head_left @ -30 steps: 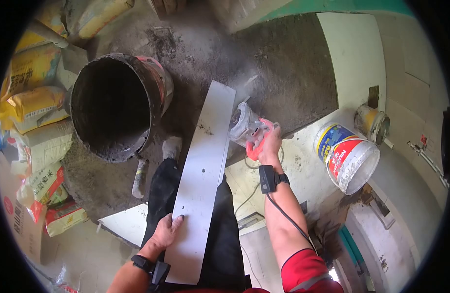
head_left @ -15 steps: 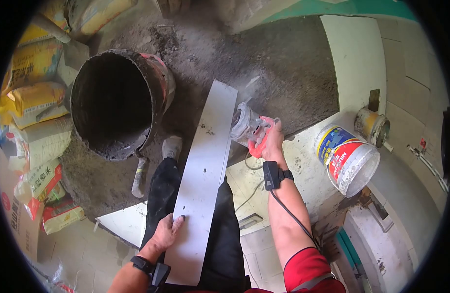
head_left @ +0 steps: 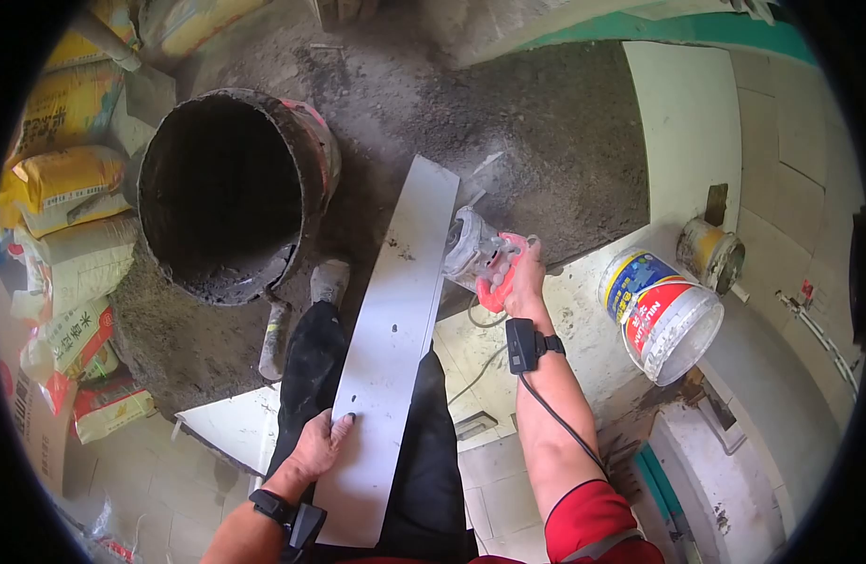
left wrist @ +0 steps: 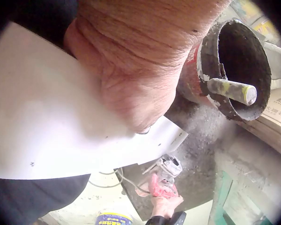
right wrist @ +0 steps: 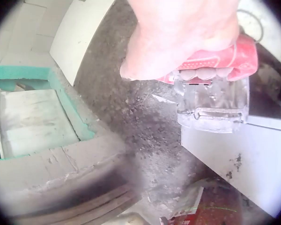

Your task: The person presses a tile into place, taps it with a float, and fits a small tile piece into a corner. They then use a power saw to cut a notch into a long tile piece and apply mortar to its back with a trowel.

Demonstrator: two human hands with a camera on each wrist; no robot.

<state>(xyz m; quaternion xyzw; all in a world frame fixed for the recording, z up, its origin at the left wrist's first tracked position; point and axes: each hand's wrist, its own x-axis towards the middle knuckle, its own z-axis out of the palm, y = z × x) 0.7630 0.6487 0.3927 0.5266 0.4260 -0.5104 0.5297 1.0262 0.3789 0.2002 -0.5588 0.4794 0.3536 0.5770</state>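
A long white tile strip [head_left: 395,310] lies slantwise across the person's legs, with several small dark marks on its face. The left hand [head_left: 316,446] grips its near left edge, thumb on top and the other fingers hidden. In the left wrist view, a fingertip [left wrist: 143,131] shows against the white face. The right hand [head_left: 524,277] holds a dust-caked handheld electric cutter [head_left: 468,246] by its red handle [right wrist: 210,63], at the strip's right edge near the far end. The cutter's blade is hidden. Pale dust hangs around it.
A mortar-crusted bucket [head_left: 311,169] stands at the left, a tool handle [head_left: 273,340] leaning from its rim. Bags [head_left: 71,193] are stacked beyond it. On the right are a white paint bucket [head_left: 661,315] and a smaller pail [head_left: 712,256]. The cutter's cord [head_left: 480,376] trails across the floor.
The head view has shifted slightly, so the surroundings sit a little differently. Both hands keep their holds, and the cutter stays near the strip's far end at the right edge.
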